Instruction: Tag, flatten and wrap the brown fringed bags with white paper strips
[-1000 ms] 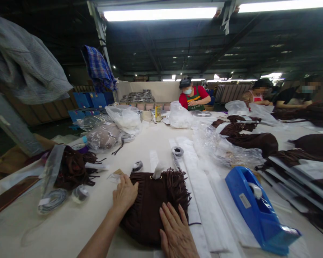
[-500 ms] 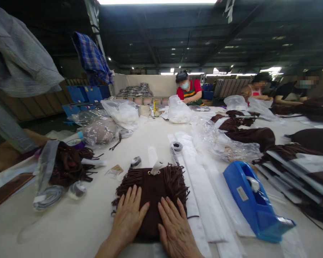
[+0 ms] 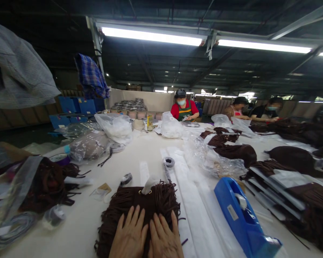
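A dark brown fringed bag lies flat on the table in front of me, with two metal eyelets and a pale wrapped piece at its top edge. My left hand rests on its left half, fingers stretched out. On the right half lies my right hand, also flat with fingers spread. The two hands are close together, thumbs nearly meeting. The bag's lower part is hidden by my hands and the frame edge. Past its top lie a small wrapped coil and a grey wrapped strap roll.
To the right stands a blue tape dispenser, beside long white strips. Stacked brown fringed pieces lie further right. A plastic-wrapped brown bundle is at left. Co-workers sit across the table, one in a red top.
The head view has tilted up, so the bag and table sit lower in the picture. My hands stay flat on the bag and have come closer together.
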Motion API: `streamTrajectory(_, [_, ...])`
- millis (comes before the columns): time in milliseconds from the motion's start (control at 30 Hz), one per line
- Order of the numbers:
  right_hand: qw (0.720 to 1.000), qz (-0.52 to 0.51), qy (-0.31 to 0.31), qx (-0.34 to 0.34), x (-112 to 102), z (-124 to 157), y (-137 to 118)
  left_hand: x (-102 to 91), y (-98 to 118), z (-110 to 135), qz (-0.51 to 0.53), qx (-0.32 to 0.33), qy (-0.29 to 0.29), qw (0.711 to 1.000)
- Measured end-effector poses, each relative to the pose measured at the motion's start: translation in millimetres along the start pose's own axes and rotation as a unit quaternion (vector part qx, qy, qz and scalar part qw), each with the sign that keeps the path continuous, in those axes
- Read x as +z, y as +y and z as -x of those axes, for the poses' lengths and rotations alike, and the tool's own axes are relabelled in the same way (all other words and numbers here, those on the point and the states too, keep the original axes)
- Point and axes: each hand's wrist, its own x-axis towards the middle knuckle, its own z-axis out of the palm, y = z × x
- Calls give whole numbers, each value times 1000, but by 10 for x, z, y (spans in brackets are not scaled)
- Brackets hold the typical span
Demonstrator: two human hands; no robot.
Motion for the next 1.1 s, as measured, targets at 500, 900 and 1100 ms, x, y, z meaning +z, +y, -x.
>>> streamTrajectory(500, [928, 200, -144, 279, -475, -256, 667, -36, 51, 29, 21, -50, -5, 998])
streamTrajectory(900, [967, 9, -243, 74, 91, -923, 700, 110, -5, 60, 0, -22, 89, 996])
streamTrajectory(1100, [965, 40, -256, 49, 23, -911, 787, 122, 16, 60, 18, -27, 141, 989])
